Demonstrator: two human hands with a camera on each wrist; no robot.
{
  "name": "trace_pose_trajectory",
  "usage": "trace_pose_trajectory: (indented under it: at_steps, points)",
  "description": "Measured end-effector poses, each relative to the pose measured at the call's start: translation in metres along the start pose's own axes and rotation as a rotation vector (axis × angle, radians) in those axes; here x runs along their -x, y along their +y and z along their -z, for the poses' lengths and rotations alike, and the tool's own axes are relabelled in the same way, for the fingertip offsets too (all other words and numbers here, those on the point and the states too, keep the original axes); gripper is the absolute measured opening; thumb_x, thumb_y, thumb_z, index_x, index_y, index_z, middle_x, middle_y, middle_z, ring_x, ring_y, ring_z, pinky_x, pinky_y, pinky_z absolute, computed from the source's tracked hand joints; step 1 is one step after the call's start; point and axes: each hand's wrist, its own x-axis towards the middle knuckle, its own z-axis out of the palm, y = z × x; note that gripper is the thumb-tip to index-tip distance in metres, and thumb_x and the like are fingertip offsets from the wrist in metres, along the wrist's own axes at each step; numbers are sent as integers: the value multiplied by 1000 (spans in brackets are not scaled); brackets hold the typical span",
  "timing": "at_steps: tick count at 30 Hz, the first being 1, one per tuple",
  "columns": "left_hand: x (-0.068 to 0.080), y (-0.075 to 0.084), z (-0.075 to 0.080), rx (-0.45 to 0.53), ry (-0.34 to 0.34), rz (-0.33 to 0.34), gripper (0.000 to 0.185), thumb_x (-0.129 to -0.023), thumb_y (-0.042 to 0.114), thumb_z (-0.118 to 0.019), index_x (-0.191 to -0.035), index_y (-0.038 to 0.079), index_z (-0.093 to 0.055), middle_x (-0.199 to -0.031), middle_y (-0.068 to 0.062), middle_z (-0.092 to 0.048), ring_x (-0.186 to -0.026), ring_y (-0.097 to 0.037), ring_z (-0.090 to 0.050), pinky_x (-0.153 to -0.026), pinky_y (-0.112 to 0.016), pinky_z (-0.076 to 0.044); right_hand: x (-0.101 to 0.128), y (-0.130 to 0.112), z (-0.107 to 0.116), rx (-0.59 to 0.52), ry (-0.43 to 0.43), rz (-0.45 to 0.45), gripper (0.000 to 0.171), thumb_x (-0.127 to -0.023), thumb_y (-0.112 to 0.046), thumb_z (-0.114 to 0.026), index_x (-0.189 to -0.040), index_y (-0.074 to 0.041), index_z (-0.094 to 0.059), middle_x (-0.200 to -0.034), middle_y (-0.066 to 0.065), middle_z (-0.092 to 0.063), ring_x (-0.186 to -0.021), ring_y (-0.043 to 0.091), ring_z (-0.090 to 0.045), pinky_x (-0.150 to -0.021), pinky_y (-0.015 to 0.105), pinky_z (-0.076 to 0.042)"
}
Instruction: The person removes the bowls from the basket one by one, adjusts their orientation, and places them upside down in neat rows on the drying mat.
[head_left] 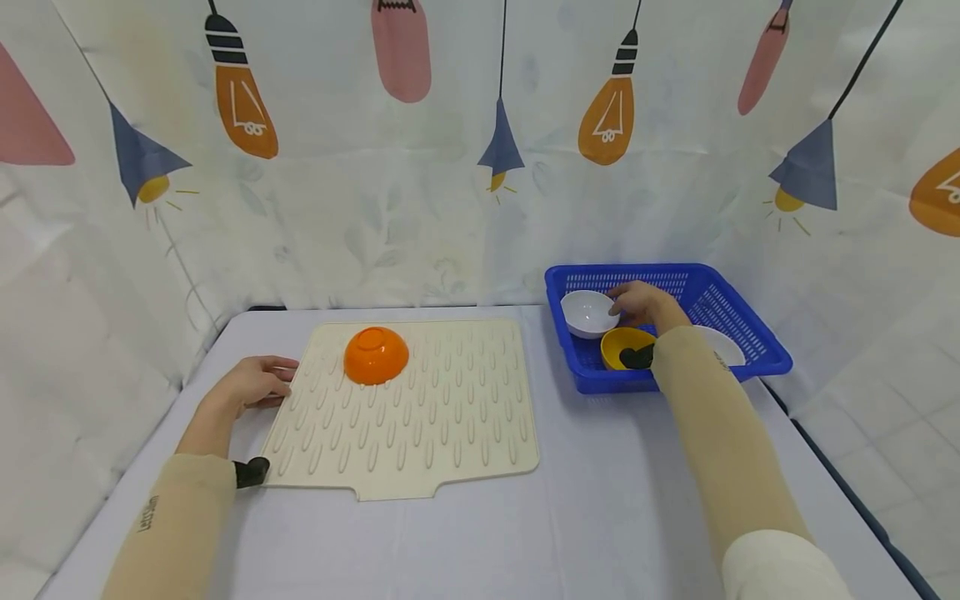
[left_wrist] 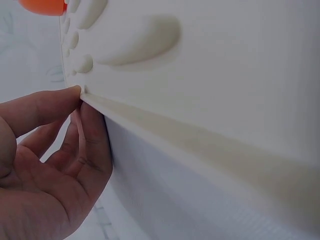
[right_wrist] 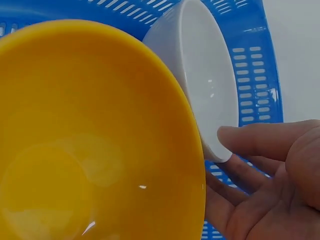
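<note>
1. Mat point(head_left: 408, 408): cream, ribbed, flat on the table point(head_left: 600, 517), nearest me at 6 o'clock.
2. Left hand point(head_left: 255, 382): at 9 o'clock of the mat, fingers laid relaxed on its left edge; the left wrist view shows the fingertips point(left_wrist: 75, 97) touching the mat's raised lip, curled round nothing. Risk: I judge that a pull here would drag the mat and shift what sits on it.
3. Orange bowl point(head_left: 376, 354): upside down on the mat's far half, at 11 o'clock. Risk: it would slide if the mat jerks.
4. Basket point(head_left: 750, 337): blue, at 2 o'clock on the table.
5. Yellow bowl point(head_left: 626, 346): upright in the basket's near part, just beside the white one.
6. Right hand point(head_left: 641, 302): inside the basket, thumb point(right_wrist: 260, 142) on the rim of the white bowl point(head_left: 587, 312), fingers beneath, a light pinch. Risk: so thin a hold may let the tilted bowl slip, knocking the yellow one.
7. Second white bowl point(head_left: 726, 346): at 3 o'clock in the basket, half hidden by the sleeve.
</note>
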Motion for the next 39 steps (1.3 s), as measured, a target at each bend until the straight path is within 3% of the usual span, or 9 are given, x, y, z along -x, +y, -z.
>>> trace_pose_trajectory:
  at_steps: [12, 30, 39]
  points:
    - [-2, -2, -1, -13, 23, -2, 65, -92, -7, -63, -150, -13, -35, -140, -32, -49, -92, -14, -64, -77, -29, -59, -7, 2, 1, -23, 18, 8, 65, -98, 9, -54, -159, -2, -34, -157, 32, -29, -131, 47, -46, -105, 50, -47]
    - [0, 1, -2, -17, 23, 1, 64, -92, -8, -62, -150, -13, -34, -143, -34, -46, -96, -18, -64, -78, -30, -58, 13, -5, 3, -45, 25, 84, 64, -98, 6, -48, -159, 0, -30, -157, 36, -25, -131, 53, -44, -95, 52, -54]
    - [0, 1, -2, -19, 22, -3, 64, -93, -8, -61, -151, -13, -33, -142, -34, -46, -96, -19, -64, -77, -30, -58, 14, -10, 13, -63, 26, 121, 63, -98, 2, -51, -158, -1, -33, -150, 34, -33, -123, 50, -51, -90, 51, -57]
